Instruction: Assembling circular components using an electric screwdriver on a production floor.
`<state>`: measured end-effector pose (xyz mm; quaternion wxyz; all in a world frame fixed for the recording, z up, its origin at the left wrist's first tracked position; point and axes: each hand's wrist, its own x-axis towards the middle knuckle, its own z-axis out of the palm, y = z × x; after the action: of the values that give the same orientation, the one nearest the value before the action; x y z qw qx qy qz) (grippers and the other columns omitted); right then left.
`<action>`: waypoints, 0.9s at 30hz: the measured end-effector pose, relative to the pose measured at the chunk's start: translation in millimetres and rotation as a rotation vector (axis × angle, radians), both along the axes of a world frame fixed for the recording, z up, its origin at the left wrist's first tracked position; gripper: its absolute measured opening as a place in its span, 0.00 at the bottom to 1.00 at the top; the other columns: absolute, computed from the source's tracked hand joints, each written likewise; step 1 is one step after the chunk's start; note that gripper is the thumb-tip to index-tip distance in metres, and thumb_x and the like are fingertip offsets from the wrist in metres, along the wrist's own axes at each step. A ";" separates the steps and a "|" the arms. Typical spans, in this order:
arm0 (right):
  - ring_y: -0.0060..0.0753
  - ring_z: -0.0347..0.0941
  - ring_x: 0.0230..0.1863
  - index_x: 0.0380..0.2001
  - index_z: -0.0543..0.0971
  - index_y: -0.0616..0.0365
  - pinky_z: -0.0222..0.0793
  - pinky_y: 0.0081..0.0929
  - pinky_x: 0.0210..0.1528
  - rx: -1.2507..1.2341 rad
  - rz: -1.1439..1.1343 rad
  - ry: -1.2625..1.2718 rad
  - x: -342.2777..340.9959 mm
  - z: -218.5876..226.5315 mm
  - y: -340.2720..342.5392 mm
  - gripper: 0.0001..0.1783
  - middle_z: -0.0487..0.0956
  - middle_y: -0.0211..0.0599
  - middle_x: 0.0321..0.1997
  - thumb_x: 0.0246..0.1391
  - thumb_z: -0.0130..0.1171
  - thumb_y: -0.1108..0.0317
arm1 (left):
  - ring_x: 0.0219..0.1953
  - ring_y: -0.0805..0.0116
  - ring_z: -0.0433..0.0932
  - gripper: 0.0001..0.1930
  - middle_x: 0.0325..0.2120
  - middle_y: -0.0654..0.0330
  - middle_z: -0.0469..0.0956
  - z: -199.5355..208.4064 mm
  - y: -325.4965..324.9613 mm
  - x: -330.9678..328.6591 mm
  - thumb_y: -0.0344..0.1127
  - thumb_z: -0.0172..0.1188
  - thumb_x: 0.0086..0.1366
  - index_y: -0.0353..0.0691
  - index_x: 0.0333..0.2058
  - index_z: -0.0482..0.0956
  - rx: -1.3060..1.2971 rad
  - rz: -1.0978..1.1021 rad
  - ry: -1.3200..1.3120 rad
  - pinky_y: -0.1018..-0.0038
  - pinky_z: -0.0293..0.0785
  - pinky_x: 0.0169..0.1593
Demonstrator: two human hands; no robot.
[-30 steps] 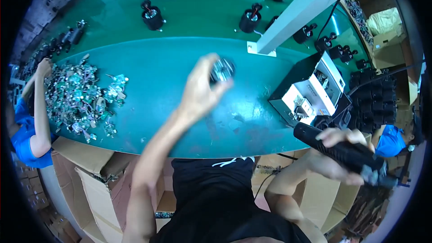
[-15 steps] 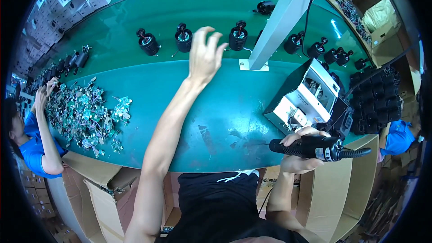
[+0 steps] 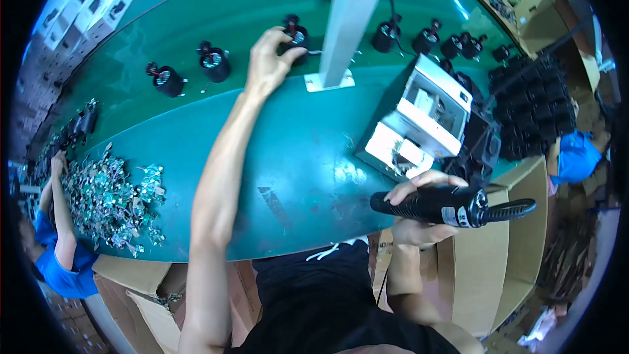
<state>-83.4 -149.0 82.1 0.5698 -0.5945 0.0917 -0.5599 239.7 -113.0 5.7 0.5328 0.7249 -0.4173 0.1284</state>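
My right hand (image 3: 422,213) is wrapped round a black electric screwdriver (image 3: 452,206), held level over the table's near edge with its corded end to the right. My left hand (image 3: 267,62) reaches to the far strip of the green table. Its fingers and thumb close about a black cylindrical housing (image 3: 299,37), which has a small round part and red wires on top. Fingertip contact is partly hidden. Two similar housings (image 3: 215,64) stand to the left of that hand, and several more (image 3: 426,40) stand beyond the post.
A grey post (image 3: 347,19) rises from the table. An open white-and-black box (image 3: 419,115) sits at right, beside stacked black housings (image 3: 534,105). Loose circuit boards (image 3: 114,200) are heaped at left, near a co-worker's hand (image 3: 59,165). Cardboard boxes (image 3: 475,269) line the near edge.
My left hand has gone from spread fingers in the air to closing about a housing. The view has shifted, and the housings stand farther left relative to the post. The screwdriver stays in my right hand.
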 end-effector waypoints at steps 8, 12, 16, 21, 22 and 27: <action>0.30 0.70 0.14 0.60 0.60 0.51 0.70 0.24 0.12 -0.379 0.017 -0.241 -9.9 64.7 -35.2 0.46 0.73 0.45 0.37 0.53 0.39 0.23 | 0.39 0.59 0.76 0.15 0.42 0.52 0.76 76.3 106.1 -143.9 0.27 0.73 0.45 0.33 0.30 0.76 0.173 -0.114 0.079 0.68 0.74 0.42; 0.28 0.69 0.13 0.59 0.60 0.54 0.70 0.24 0.12 -0.440 0.069 -0.178 8.3 63.1 -48.7 0.47 0.74 0.46 0.36 0.54 0.37 0.24 | 0.43 0.57 0.77 0.14 0.47 0.51 0.71 51.1 121.7 -202.6 0.24 0.72 0.46 0.31 0.30 0.77 0.125 -0.180 0.299 0.67 0.75 0.45; 0.27 0.69 0.13 0.59 0.60 0.56 0.69 0.23 0.12 -0.308 -0.146 0.016 22.0 62.5 -40.5 0.46 0.74 0.46 0.35 0.56 0.34 0.25 | 0.45 0.55 0.77 0.12 0.48 0.51 0.70 24.0 114.3 -233.4 0.23 0.71 0.48 0.30 0.30 0.76 0.087 -0.189 0.355 0.66 0.75 0.48; 0.34 0.73 0.15 0.60 0.60 0.48 0.72 0.29 0.13 0.104 0.260 -0.238 5.5 62.2 -17.8 0.45 0.75 0.48 0.36 0.52 0.46 0.26 | 0.45 0.55 0.76 0.12 0.50 0.50 0.70 9.3 112.8 -237.7 0.23 0.71 0.48 0.30 0.29 0.76 -0.030 -0.151 0.373 0.67 0.74 0.48; 0.34 0.73 0.15 0.60 0.60 0.48 0.72 0.29 0.13 0.111 0.268 -0.231 4.3 60.9 -12.6 0.45 0.75 0.48 0.36 0.52 0.46 0.26 | 0.45 0.55 0.76 0.12 0.50 0.50 0.70 7.7 111.9 -238.4 0.23 0.71 0.48 0.30 0.29 0.76 -0.027 -0.141 0.381 0.67 0.74 0.48; 0.34 0.72 0.14 0.61 0.59 0.48 0.70 0.30 0.10 -0.013 0.272 -0.379 13.0 61.5 18.9 0.44 0.73 0.48 0.35 0.53 0.44 0.26 | 0.45 0.56 0.76 0.14 0.51 0.49 0.71 6.6 109.5 -236.7 0.22 0.72 0.45 0.30 0.28 0.74 -0.062 -0.171 0.418 0.68 0.74 0.47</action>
<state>-70.4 -130.0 143.7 0.6432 -0.4891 -0.1015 -0.5802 3.0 -3.5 12.3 0.6387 0.6811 -0.3534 -0.0576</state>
